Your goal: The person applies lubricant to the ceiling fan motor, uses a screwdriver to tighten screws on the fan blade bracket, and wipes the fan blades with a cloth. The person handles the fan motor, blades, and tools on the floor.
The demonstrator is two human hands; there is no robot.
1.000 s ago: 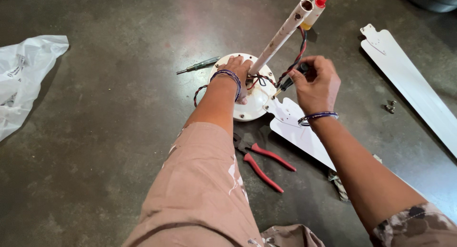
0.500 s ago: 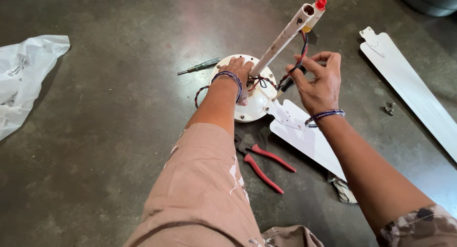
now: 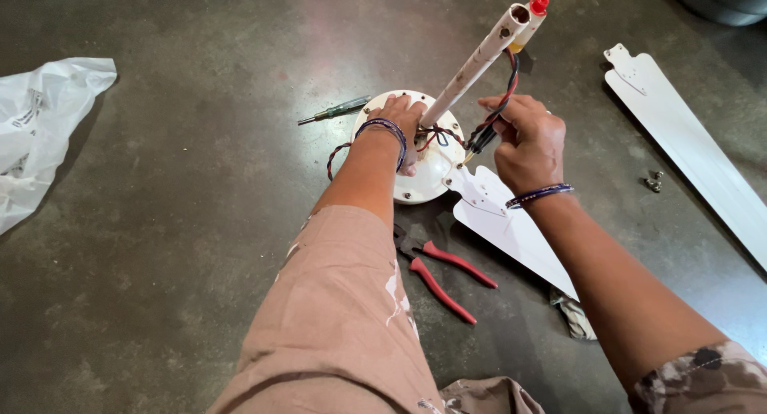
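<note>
Dark concrete floor (image 3: 160, 246) | red-handled pliers (image 3: 447, 274) nearest, below motor hub (image 3: 423, 162) | left hand (image 3: 397, 120) flat on hub, fingers spread | right hand (image 3: 523, 138) right of hub, pinching wires (image 3: 499, 103) | white rod (image 3: 477, 63) slants up-right from hub | loose blade (image 3: 695, 150) far right

Both arms reach forward from the bottom of the view. The left hand (image 3: 397, 120) lies flat, palm down, fingers spread a little, with a dark band on its wrist. The right hand (image 3: 526, 142) is raised and half closed, fingers curled in a pinch, back facing the camera, a band on its wrist too.
</note>
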